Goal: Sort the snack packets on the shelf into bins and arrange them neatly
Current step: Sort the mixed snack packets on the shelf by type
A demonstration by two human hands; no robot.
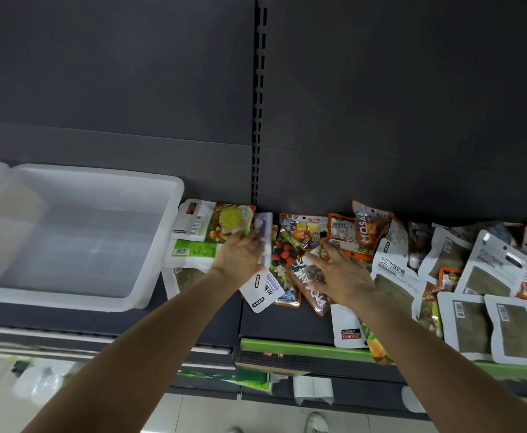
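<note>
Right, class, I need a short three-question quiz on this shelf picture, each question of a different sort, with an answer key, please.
1. True or false: the white bin already holds several snack packets.
2. Multiple choice: the left hand is on
A. a packet with a green fruit picture
B. the bin's rim
C. the green shelf edge strip
3. Fill in: most of the loose packets lie to the ____ of the bin.

Key
1. False: the bin looks empty.
2. A: its fingers curl round that packet, next to the bin. The right hand rests with spread fingers on the pile of packets.
3. Right.
</note>
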